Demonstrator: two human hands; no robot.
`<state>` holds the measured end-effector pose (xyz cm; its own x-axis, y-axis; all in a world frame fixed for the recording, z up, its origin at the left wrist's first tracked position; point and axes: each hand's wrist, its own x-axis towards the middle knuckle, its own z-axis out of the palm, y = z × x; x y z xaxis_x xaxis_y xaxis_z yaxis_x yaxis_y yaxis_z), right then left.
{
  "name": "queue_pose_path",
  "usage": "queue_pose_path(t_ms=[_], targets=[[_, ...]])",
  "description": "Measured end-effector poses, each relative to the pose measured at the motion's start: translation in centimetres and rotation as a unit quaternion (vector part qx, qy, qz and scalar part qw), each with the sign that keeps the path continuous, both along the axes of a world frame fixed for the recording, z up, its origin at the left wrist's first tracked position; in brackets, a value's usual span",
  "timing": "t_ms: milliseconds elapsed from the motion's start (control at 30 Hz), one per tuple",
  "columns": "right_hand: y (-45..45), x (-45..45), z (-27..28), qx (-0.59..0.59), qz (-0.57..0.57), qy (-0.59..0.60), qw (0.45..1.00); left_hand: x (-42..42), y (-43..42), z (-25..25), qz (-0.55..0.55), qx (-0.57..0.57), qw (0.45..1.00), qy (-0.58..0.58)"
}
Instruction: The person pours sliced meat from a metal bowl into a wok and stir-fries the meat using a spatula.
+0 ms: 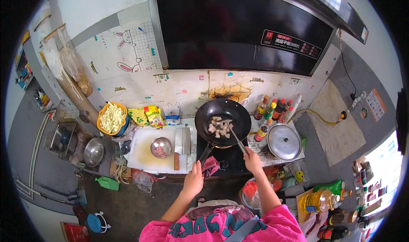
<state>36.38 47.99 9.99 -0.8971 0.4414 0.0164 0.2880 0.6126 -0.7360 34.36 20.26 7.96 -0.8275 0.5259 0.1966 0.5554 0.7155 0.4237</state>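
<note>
My left hand point(194, 180) is closed round the handle of a black wok point(204, 114), which sits on the stove point(232, 157). In my right hand point(253, 161) is the handle of a metal spatula point(237, 140), its head among pale chunks of meat point(220, 127) in the wok. Left of the stove, a steel bowl point(161, 147) with small pink pieces stands on a white cutting board point(140, 152). Beside the bowl lies a cleaver point(182, 140) with a wooden handle.
Sauce bottles point(261, 131) and a round metal lid point(284, 142) are right of the wok. An orange basket of shredded vegetable point(112, 118) and seasoning packets point(154, 116) stand at the back left. A range hood point(238, 33) hangs above.
</note>
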Motion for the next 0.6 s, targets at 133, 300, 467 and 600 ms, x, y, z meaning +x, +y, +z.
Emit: queue_pose_path(t_ms=[133, 300, 467, 600], targets=[[0.0, -1.5, -1.4, 0.072, 0.013, 0.033, 0.997, 0.0, -0.1, -0.2, -0.002, 0.008, 1.0, 0.009], [0.6, -1.8, -2.0, 0.087, -0.002, 0.048, 0.995, 0.2, 0.0, 0.0, 0.004, 0.004, 1.0, 0.007], [0.9, -0.6, -1.2, 0.106, -0.008, 0.041, 0.993, 0.1, 0.0, 0.1, 0.003, 0.006, 1.0, 0.003], [0.7, 0.6, -0.2, 0.088, -0.014, 0.078, 0.993, 0.1, 0.0, -0.1, 0.006, 0.004, 1.0, 0.005]])
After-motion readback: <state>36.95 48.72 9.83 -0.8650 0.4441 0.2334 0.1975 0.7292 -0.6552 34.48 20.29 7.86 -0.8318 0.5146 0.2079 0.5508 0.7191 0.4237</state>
